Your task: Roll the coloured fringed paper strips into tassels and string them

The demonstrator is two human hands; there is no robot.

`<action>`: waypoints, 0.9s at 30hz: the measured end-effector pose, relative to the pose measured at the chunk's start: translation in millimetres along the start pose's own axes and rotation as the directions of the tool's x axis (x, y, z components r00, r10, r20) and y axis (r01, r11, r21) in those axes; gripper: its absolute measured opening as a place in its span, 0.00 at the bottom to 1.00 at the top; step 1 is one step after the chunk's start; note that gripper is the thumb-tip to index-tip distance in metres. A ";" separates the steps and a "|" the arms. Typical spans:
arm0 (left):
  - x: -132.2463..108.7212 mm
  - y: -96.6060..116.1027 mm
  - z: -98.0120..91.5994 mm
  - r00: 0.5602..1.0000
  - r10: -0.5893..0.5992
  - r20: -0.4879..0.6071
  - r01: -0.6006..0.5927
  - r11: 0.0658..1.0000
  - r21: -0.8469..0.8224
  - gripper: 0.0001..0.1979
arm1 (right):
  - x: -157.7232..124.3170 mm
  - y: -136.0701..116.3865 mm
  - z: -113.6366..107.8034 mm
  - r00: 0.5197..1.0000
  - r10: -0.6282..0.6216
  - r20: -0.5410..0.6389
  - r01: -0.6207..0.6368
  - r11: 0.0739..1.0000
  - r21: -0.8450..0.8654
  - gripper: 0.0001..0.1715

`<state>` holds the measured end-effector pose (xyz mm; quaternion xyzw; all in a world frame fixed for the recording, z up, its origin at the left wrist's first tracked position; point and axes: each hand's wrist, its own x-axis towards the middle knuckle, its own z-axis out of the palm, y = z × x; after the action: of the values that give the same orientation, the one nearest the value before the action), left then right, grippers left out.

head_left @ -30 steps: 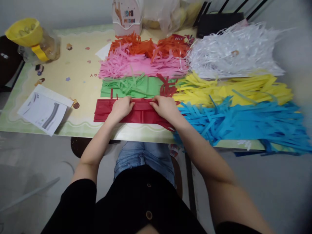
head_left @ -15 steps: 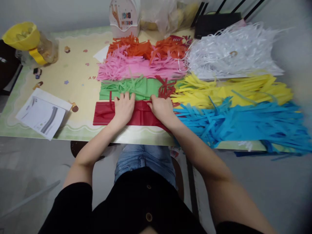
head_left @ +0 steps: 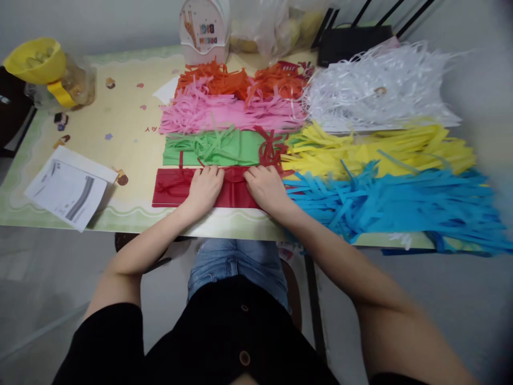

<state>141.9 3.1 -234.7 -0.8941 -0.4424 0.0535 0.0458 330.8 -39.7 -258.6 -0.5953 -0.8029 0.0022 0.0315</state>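
Observation:
A folded dark red tissue paper sheet [head_left: 233, 193] lies along the front of the table, with cut fringe strips showing at its ends. My left hand [head_left: 206, 188] rests on its middle, fingers curled at the upper edge and pinching the paper. Just to the right, my right hand [head_left: 266, 188] holds the same edge with bent fingers; a narrow gap of red paper shows between the hands. My fingertips are partly hidden. Beyond the red sheet lies green fringed paper [head_left: 244, 145], with a bunch of red strips [head_left: 271, 148] over its right end.
Pink [head_left: 236, 111] and orange [head_left: 236, 80] fringes lie farther back. Blue [head_left: 404, 203], yellow [head_left: 404, 149] and white [head_left: 372, 88] fringed piles cover the right side. A paper packet [head_left: 66, 187], a jar with a yellow top [head_left: 38, 61] and a black router [head_left: 352, 43] are also there.
Both hands have drawn slightly toward me, from the green paper's edge onto the red sheet's upper edge. My fingers are now more curled. My right hand's fingers have lined up along the edge.

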 end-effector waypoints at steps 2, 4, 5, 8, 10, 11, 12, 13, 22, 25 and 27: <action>-0.9 -6.9 -0.5 0.999 -0.017 0.027 0.018 1.000 -0.015 0.19 | 2.0 7.2 -0.5 0.999 0.037 0.010 -0.037 0.999 0.033 0.24; -0.5 -14.3 -2.9 0.998 -0.029 0.063 0.033 0.997 -0.065 0.19 | 4.8 12.8 -3.8 0.996 0.080 0.032 -0.083 0.993 0.089 0.23; 0.7 -17.7 -4.8 0.996 -0.037 0.083 0.045 0.994 -0.096 0.19 | 6.8 14.7 -6.0 0.994 0.098 0.046 -0.103 0.988 0.115 0.23; 9.4 -26.2 -11.5 0.985 -0.091 0.149 0.114 0.980 -0.160 0.19 | 15.7 17.3 -13.3 0.984 0.139 0.108 -0.155 0.976 0.151 0.22; 18.8 -31.2 -15.0 0.969 -0.136 0.207 0.174 0.968 -0.181 0.19 | 23.6 17.4 -16.8 0.969 0.180 0.170 -0.204 0.969 0.137 0.22; 24.0 -33.7 -16.1 0.960 -0.154 0.235 0.200 0.961 -0.191 0.19 | 27.6 17.5 -17.8 0.959 0.200 0.202 -0.227 0.966 0.125 0.22; 29.3 -36.0 -16.8 0.951 -0.166 0.259 0.221 0.954 -0.201 0.19 | 31.5 17.7 -18.3 0.949 0.218 0.228 -0.248 0.962 0.114 0.23; 34.2 -38.1 -17.1 0.944 -0.172 0.280 0.235 0.949 -0.211 0.18 | 35.1 18.1 -18.3 0.941 0.231 0.248 -0.263 0.959 0.105 0.23; 48.3 -35.4 -14.5 0.927 -0.198 0.319 0.263 0.949 -0.175 0.16 | 44.5 21.5 -13.7 0.924 0.296 0.242 -0.327 0.940 0.101 0.18; 37.2 -30.6 -12.9 0.962 -0.205 0.178 0.228 0.966 -0.120 0.16 | 37.6 18.2 -14.0 0.945 0.276 0.175 -0.293 0.953 0.075 0.19; 27.5 -27.7 -12.1 0.988 -0.149 0.036 0.150 0.987 -0.049 0.17 | 30.9 15.5 -13.1 0.976 0.201 0.086 -0.202 0.979 0.008 0.19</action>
<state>138.4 41.3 -220.7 -0.8583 -0.5100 0.0528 0.0196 337.4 -6.1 -244.7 -0.6728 -0.7389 0.0375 0.0021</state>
